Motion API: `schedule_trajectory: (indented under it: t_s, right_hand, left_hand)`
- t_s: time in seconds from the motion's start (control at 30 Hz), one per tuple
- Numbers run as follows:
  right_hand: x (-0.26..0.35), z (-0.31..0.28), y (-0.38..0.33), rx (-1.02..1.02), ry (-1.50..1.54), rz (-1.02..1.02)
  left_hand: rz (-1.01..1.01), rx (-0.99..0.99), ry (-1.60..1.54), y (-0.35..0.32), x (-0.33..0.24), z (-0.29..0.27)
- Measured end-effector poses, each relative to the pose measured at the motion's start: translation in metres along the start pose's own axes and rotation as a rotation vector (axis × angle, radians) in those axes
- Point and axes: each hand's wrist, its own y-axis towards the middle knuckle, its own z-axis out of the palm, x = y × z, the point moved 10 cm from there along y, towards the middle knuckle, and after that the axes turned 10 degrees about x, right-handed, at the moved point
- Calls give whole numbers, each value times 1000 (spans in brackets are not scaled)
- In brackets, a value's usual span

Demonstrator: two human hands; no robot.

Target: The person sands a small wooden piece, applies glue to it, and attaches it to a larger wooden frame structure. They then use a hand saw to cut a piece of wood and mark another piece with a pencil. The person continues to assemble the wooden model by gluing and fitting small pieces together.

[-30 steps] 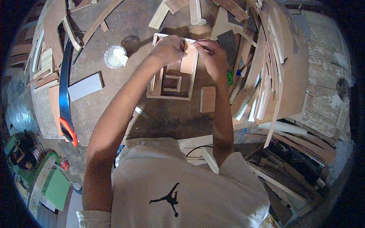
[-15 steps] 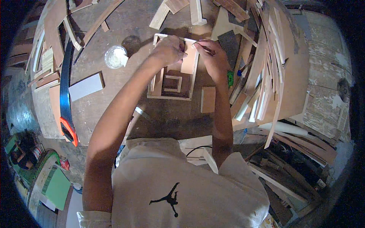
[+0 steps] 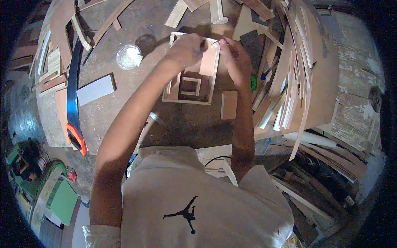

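Over the wooden frame [image 3: 188, 84], left hand [image 3: 188, 48] gripping a thin panel [image 3: 209, 61], right hand [image 3: 233, 53] seemingly pinching a nail

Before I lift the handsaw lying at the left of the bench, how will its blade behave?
The handsaw looks long with a thin blue blade, so the blade would probably flex and wobble if lifted by its tip. Its orange handle looks thicker, so that end likely weighs more. Lying flat on the bench, it should slide rather than roll.

both arms stretched forward; left hand [image 3: 188, 49] and right hand [image 3: 233, 56] curled, fingertips nearly meeting.
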Motion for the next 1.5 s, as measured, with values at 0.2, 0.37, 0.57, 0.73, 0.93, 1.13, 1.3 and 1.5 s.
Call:
schedule_trajectory:
  t_s: [0.2, 0.37, 0.57, 0.73, 0.93, 1.13, 1.3, 1.5]
  right_hand:
    - [-15, -16, -42, -103, 239, -95]
    - [-21, -20, -114, -341, 411, -129]
    - [-32, 10, -212, -428, 72, -123]
    - [-53, 44, -242, -354, 96, -73]
    - [-70, 56, -239, -360, 56, -137]
    - [-70, 58, -234, -335, 47, -161]
    - [-73, 59, -235, -359, 98, -150]
    - [-62, 56, -234, -302, 13, -140]
  left_hand:
    - [121, -328, -348, -101, -81, -81]
    - [83, -449, -288, -212, -82, -63]
    - [-341, -488, -1037, -218, 16, 18]
    - [-433, -270, -1204, -186, 25, 40]
    - [-474, -239, -1212, -182, 24, 43]
    - [-489, -313, -1165, -183, 20, 44]
    - [-494, -327, -1177, -185, 24, 47]
    - [-483, -373, -1172, -187, 24, 46]
